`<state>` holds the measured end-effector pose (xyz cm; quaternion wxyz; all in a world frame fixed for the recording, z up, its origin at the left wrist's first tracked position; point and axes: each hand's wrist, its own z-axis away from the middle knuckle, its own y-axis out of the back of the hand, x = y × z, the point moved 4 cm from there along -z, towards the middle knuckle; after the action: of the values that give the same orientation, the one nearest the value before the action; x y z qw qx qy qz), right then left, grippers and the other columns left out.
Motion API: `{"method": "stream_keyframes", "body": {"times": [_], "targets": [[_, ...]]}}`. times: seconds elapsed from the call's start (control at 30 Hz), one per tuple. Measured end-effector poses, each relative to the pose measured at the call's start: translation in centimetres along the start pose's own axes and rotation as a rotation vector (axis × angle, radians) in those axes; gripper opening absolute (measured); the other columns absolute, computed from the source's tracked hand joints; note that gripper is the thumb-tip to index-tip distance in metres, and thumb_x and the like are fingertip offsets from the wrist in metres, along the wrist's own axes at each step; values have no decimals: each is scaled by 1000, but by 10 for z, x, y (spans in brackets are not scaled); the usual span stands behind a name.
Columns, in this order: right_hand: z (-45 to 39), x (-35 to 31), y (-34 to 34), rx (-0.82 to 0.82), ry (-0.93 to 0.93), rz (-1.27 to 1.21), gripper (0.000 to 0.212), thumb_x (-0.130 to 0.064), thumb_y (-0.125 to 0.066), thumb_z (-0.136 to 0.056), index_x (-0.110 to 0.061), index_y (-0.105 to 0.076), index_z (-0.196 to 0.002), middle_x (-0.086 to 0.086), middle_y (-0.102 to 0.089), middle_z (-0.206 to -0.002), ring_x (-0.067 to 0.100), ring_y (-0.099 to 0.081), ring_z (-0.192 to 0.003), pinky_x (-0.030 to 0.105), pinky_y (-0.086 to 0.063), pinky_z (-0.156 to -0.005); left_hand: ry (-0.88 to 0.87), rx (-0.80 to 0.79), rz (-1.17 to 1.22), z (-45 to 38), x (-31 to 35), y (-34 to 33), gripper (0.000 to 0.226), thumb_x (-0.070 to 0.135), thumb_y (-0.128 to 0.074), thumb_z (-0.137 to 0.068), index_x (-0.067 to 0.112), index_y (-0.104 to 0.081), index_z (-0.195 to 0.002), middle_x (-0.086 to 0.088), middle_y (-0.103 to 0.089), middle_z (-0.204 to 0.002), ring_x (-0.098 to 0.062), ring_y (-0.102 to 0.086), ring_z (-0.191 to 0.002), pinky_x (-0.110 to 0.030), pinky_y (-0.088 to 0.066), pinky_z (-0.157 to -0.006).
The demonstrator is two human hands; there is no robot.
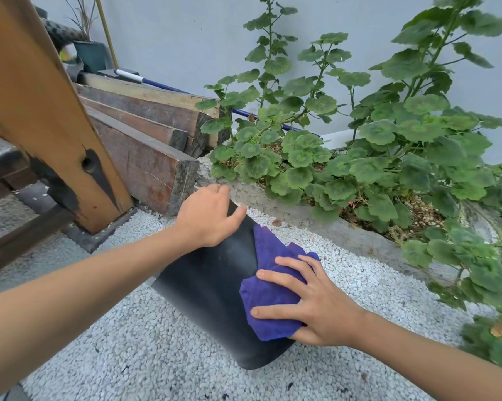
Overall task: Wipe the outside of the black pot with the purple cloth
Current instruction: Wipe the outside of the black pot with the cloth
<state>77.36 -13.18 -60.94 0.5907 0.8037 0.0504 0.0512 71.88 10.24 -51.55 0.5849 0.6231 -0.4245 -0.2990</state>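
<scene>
The black pot (209, 287) lies tilted on its side on white gravel in the middle of the view. My left hand (209, 215) grips its far upper end, fingers curled over the edge. The purple cloth (268, 296) is spread over the pot's right flank. My right hand (310, 305) lies flat on the cloth with fingers apart, pressing it against the pot's wall. The pot's inside and its far end are hidden.
White gravel (145, 357) covers the ground around the pot. Stacked wooden beams (145, 157) and a slanted wooden post (41, 117) stand to the left. A concrete-edged bed (301, 215) of green leafy plants (388, 157) runs along the right against a grey wall.
</scene>
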Motion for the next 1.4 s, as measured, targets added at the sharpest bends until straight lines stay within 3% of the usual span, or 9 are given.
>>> {"method": "stream_keyframes", "body": {"times": [0.2, 0.27, 0.37, 0.47, 0.63, 0.83, 1.07, 1.27, 1.4], "targets": [[14, 6, 11, 140, -129, -172, 47, -11, -60, -84, -34, -68, -123, -2, -55, -142, 27, -53, -127, 47, -47, -101, -38, 58, -93, 4, 6, 0, 60, 57, -46, -91, 8, -57, -125, -13, -61, -124, -34, -63, -106, -39, -50, -78], [11, 17, 20, 299, -407, -423, 36, -14, -54, -95, -36, -66, -121, -4, -61, -131, 18, -59, -119, 33, -48, -100, -48, 85, -127, 7, 8, 1, 67, 61, -41, -88, 10, -58, -126, -10, -62, -125, -32, -65, -104, -38, -52, -75], [-1, 39, 32, 564, -878, -843, 34, -16, -50, -107, -46, -65, -111, -9, -71, -100, 15, -69, -86, 17, -55, -74, -94, 110, -136, 14, 10, 2, 75, 65, -34, -81, 12, -58, -129, -4, -62, -128, -28, -65, -106, -36, -53, -74], [-13, 59, 42, 677, -1069, -1038, 25, -22, -47, -110, -39, -65, -110, 7, -74, -99, 34, -75, -87, 48, -64, -75, -153, 139, -85, 25, 4, 5, 74, 65, -38, -81, 16, -57, -133, 0, -61, -133, -24, -62, -115, -36, -56, -78], [-42, 59, 39, 604, -981, -1162, 23, -21, -48, -108, -34, -65, -116, 27, -65, -103, 52, -69, -84, 60, -62, -57, -205, 224, 53, 51, -16, 15, 67, 64, -45, -76, 22, -63, -125, 6, -62, -123, -18, -64, -108, -36, -56, -76], [-68, 28, 11, 369, -770, -792, 27, -26, -50, -107, -42, -61, -125, -10, -59, -116, 17, -63, -104, 40, -52, -94, 53, 140, 92, 16, -19, 26, 33, 55, -47, -74, 25, -62, -77, 5, -53, -85, -22, -54, -81, -33, -35, -68], [-60, 9, 3, 316, -739, -730, 27, -30, -52, -107, -41, -61, -130, -9, -59, -120, 9, -57, -111, 30, -45, -99, 207, 56, 291, -6, -27, 21, 19, 31, -64, -77, 20, -59, -63, -3, -68, -75, -31, -65, -84, -37, -54, -79], [-43, 2, 6, 325, -794, -703, 27, -43, -48, -104, -47, -58, -129, -20, -58, -116, -2, -56, -109, 8, -37, -90, -13, 12, 226, -17, -12, 24, 22, 30, -71, -77, 20, -59, -62, 7, -63, -63, -22, -64, -74, -33, -53, -74], [-44, 6, 7, 332, -815, -695, 25, -37, -50, -106, -45, -59, -128, -15, -62, -117, -8, -55, -107, 5, -35, -90, -91, -108, 154, -17, -10, 12, 27, 41, -69, -83, 17, -68, -95, -1, -64, -87, -28, -63, -98, -38, -50, -83]]}}
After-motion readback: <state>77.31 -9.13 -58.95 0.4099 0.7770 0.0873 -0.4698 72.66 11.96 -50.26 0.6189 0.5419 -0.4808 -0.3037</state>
